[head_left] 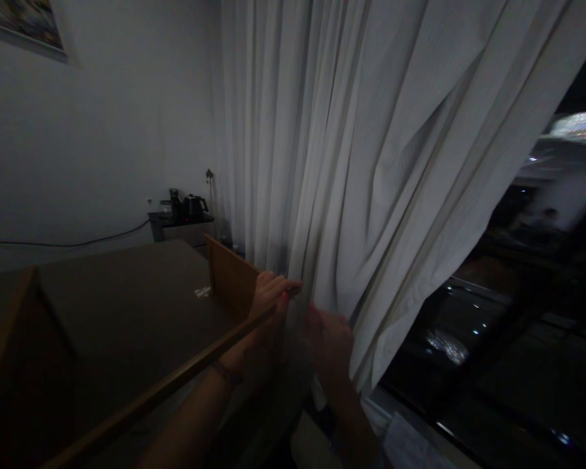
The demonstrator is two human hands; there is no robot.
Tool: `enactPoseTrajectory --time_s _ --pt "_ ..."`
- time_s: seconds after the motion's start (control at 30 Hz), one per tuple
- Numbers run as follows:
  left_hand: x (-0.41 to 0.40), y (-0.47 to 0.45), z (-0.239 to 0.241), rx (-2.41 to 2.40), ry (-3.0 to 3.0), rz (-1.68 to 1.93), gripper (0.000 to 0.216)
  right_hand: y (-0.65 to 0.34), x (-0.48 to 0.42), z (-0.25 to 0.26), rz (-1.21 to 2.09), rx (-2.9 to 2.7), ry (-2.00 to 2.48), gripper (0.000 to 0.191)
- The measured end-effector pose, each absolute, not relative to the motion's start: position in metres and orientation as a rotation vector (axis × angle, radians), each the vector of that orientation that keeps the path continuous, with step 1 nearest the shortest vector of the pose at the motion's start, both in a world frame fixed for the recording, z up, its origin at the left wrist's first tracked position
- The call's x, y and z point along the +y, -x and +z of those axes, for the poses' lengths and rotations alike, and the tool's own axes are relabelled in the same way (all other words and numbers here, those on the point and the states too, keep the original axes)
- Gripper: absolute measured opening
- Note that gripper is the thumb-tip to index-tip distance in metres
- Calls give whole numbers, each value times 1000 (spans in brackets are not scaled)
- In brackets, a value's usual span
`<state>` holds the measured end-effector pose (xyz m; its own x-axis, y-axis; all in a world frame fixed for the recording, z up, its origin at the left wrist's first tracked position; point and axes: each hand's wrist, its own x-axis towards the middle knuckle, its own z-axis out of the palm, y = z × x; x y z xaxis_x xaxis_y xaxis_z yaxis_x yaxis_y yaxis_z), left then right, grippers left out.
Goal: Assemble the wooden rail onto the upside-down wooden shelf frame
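In the dim head view, a long wooden board edge runs from the lower left toward the middle. My left hand grips its far end, with fingers over the top and the thumb below. A bracelet or cord is on that wrist. To its right, my right hand is closed in front of the white curtain, its fingertips pinched together. What sits in those fingers is too dark and blurred to make out; a pale, hazy patch lies between the two hands.
Behind the board stretches a grey-brown surface, with wooden panels standing at its side and at left. A small cabinet in the corner carries a black kettle. Dark, reflective window glass lies right of the curtain.
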<state>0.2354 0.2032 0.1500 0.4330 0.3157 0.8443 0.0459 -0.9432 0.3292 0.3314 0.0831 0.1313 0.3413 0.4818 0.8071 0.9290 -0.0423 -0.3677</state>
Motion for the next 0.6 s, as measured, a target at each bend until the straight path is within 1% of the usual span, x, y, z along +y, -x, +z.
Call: enactPoseTrajectory --time_s 0.13,0.23,0.37,0.47,0.6 --pt "197 -230 155 315 -2433 1497 53 -324 83 132 -469 -1193 1694 61" --pt "197 -231 156 297 -2443 1520 54 -324 84 132 -300 -1112 1675 59" --pt "206 -237 151 232 -2458 1654 61 -327 84 131 82 -1022 1590 62" --pt "212 -242 147 195 -2451 1706 60 -327 83 132 354 -993 1503 67" --pt "212 -241 147 187 -2452 1718 59 -327 83 137 607 -882 1282 61"
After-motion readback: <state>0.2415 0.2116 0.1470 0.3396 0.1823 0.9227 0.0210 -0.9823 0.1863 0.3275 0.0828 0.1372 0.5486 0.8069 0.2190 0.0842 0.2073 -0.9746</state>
